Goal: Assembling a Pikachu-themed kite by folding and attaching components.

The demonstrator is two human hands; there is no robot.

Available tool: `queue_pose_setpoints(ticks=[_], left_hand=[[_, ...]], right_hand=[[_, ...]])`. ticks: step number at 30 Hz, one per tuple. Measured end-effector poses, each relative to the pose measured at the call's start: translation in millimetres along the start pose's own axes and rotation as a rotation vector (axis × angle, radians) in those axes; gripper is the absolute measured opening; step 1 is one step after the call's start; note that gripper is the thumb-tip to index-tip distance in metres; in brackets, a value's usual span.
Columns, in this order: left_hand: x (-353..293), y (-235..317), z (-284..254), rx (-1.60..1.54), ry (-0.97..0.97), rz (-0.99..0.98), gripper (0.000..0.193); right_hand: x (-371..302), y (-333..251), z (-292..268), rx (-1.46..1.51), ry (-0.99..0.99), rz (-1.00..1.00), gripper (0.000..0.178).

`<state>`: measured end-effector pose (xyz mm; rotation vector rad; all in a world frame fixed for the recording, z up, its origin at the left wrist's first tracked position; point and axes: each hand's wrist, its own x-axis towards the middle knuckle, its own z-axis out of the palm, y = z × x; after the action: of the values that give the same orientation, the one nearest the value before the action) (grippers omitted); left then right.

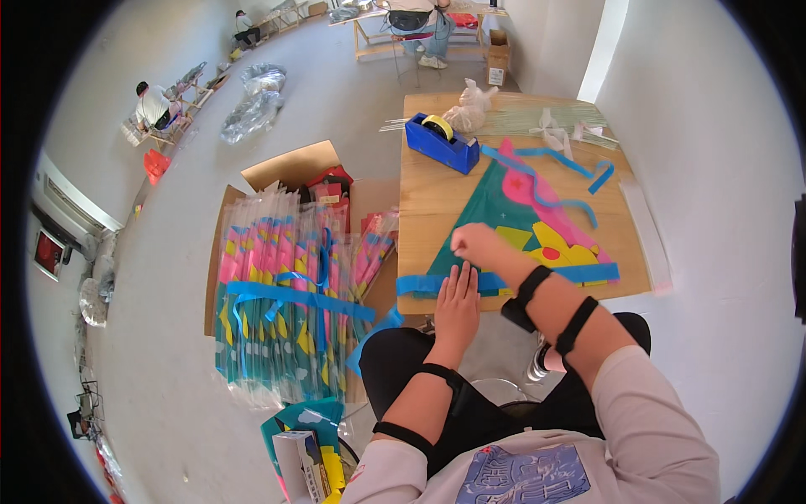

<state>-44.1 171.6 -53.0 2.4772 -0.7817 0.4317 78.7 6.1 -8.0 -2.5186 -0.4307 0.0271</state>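
A triangular kite [481,207] in teal, pink and yellow lies on the wooden table in front of me. A blue ribbon [409,284] runs along its near edge, sticking out past the left corner. My left hand [457,298] is open, its straight fingers pressed flat over the ribbon and kite edge. Just beyond it, my right hand [477,244] crosses from the right over the kite, its fingers curled closed; whatever may be inside is hidden. Another blue ribbon [550,202] curls across the kite's pink side and past its tip.
A blue tape dispenser [442,144] stands at the table's far left, near plastic bags [470,107] and thin rods [525,119]. Left of the table, a cardboard box [315,156] holds several packed kites [277,311]. Other people sit at tables farther away.
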Motion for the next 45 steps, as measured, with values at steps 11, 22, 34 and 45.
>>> queue_pose_setpoints(ticks=[11, 22, 34, 45], left_hand=[[2, 0, -4, 0.07, -0.043, -0.037, 0.058], [2, 0, -6, 0.133, -0.046, -0.015, 0.061], [1, 2, -8, 0.178, -0.076, -0.004, 0.063], [13, -22, -33, 0.002, -0.031, 0.0, 0.057]], right_hand=[[-80, 24, -28, 0.024, -0.121, 0.36, 0.02], [-83, 9, -8, -0.049, -0.091, 0.45, 0.015], [-91, 7, -8, -0.018, -0.081, 0.435, 0.016], [-101, 15, 4, 0.001, 0.012, 0.387, 0.015]])
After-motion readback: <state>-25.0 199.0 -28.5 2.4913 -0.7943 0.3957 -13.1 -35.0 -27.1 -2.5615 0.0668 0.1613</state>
